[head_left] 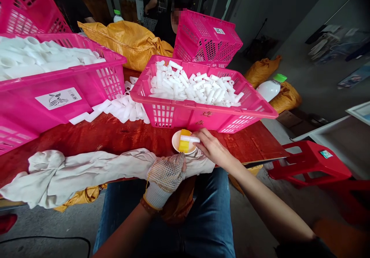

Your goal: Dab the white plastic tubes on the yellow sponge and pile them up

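My right hand [210, 145] pinches one end of a short white plastic tube [189, 139]. The tube lies across a yellow block [184, 144], possibly a sponge, in a small white bowl [175, 141] near the table's front edge. Just below the bowl, my left hand [167, 175], in a white knit glove with a dotted palm, is closed. What its fingers hold, if anything, is hidden. A rolled pale cloth [101, 165] runs along the table edge beneath the left hand.
A pink basket [185, 113] of white tubes stands behind the bowl. Another fuller basket [26, 100] is at left, with loose tubes [127, 108] between them on the red table [95, 134]. Behind are a yellow sack [127, 42] and people. Red stools [315, 161] stand right.
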Demonstrator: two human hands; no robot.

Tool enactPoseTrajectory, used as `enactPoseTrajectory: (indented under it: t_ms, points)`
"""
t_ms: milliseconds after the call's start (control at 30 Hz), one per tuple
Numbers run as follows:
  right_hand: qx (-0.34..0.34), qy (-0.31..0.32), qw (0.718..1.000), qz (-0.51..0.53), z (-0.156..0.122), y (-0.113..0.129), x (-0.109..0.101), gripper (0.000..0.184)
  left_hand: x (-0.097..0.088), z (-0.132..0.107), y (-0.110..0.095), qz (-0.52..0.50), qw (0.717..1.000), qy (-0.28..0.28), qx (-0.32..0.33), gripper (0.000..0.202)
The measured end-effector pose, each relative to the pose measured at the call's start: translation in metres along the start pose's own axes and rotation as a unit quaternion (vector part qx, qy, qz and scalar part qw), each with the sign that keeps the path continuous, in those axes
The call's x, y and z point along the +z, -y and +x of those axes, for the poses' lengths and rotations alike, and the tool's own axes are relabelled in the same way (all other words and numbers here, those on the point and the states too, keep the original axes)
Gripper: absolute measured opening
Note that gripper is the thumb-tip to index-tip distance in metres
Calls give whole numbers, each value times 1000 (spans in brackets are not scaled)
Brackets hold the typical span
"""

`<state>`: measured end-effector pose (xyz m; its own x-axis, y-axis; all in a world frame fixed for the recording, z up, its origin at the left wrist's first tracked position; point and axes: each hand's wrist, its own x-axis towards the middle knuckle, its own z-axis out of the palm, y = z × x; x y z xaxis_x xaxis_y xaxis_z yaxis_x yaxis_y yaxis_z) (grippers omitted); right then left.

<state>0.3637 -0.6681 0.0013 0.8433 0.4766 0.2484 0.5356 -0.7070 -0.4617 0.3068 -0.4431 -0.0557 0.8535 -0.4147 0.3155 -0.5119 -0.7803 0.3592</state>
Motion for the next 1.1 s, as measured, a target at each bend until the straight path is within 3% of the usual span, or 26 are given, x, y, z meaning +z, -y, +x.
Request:
enactPoseTrajectory:
  t_ms: [200, 300, 567, 733, 933, 1000, 1100]
  points:
    - [-11, 25, 1000, -4, 0, 0, -2, 35, 3, -9, 4, -20, 1000, 9, -3, 37]
    - [-8, 4, 1000, 11, 0, 0, -1, 36, 3, -10, 4, -29, 999, 12, -11, 34]
    - [-4, 5, 1000, 4, 1, -1, -1, 36, 0, -1, -1, -44, 998, 36, -28, 39]
    - [-1, -18, 1000, 18, -3, 1, 0, 32, -6, 1, -7, -13, 998, 42, -43, 31]
    - [-14, -50, 999, 13, -7, -10, 16, 33, 7, 6, -17, 29, 994, 52, -90, 24]
    - [-20, -62, 998, 14, -8, -15, 21, 33, -3, 8, -11, 20, 997, 50, -63, 25]
    - [-15, -75, 997, 27, -7, -16, 24, 33, -50, 9, 18, 2, 999, 21, -24, 33]
